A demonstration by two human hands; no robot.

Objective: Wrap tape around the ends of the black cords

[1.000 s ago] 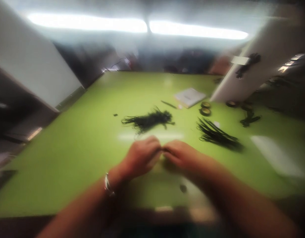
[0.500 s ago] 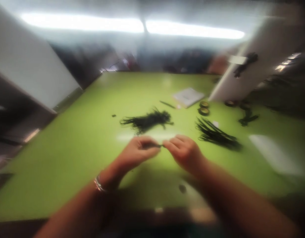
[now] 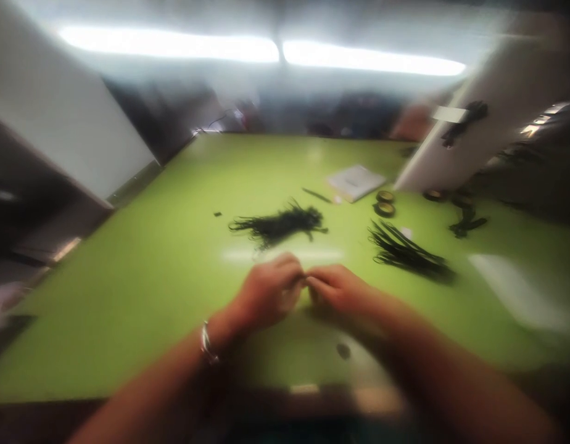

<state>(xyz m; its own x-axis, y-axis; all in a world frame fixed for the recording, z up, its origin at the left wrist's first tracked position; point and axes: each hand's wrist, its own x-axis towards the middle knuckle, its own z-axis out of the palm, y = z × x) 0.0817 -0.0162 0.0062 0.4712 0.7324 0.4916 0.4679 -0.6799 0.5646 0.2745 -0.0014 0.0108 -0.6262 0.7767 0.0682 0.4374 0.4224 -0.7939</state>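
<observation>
Over the green table (image 3: 174, 265), my left hand (image 3: 271, 287) is closed, its fingertips meeting those of my right hand (image 3: 334, 283). My right hand is closed in a pinch. Whatever lies between the fingertips is too small and blurred to make out. Just beyond my hands lies a tangled bundle of black cords (image 3: 282, 225). A second bunch of black strands (image 3: 408, 253) rests to the right of my right hand. A bracelet (image 3: 208, 342) circles my left wrist.
Farther back are a white pad (image 3: 356, 182), a dark pen (image 3: 316, 195) and two black tape rolls (image 3: 384, 208). More black pieces (image 3: 465, 219) lie at the right, by a white upright panel (image 3: 474, 123). A small dark square (image 3: 217, 214) sits left of the tangled bundle.
My left hand has turned over, its back now more towards me, and its fingers have curled in. My right hand has rotated and lies flatter. The view has shifted slightly.
</observation>
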